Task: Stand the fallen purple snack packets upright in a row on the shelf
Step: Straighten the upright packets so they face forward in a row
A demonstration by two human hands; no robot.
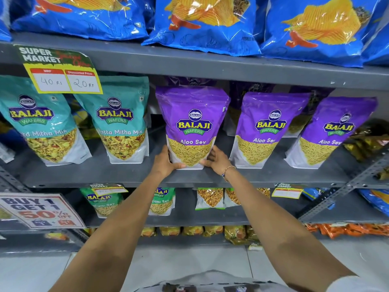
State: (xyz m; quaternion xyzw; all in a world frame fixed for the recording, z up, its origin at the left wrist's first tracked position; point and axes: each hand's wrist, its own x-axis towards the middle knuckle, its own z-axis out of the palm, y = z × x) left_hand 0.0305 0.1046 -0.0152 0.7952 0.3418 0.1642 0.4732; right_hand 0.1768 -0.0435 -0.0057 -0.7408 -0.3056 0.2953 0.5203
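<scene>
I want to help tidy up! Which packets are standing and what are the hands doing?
Left purple packet: upright, held at its base.
Middle purple packet: upright.
Right purple packet: standing, leaning.
Teal packets: standing.
Left hand: gripping the packet.
Right hand: gripping the packet.

Head view, close, facing shelf (210,175)

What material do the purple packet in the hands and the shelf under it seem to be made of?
Purple packet: glossy plastic film, probably; it shows glare streaks and a clear window onto yellow sev. Shelf: likely grey painted metal, matte, with a thin folded front edge and a perforated angle bracket at the right.
</scene>
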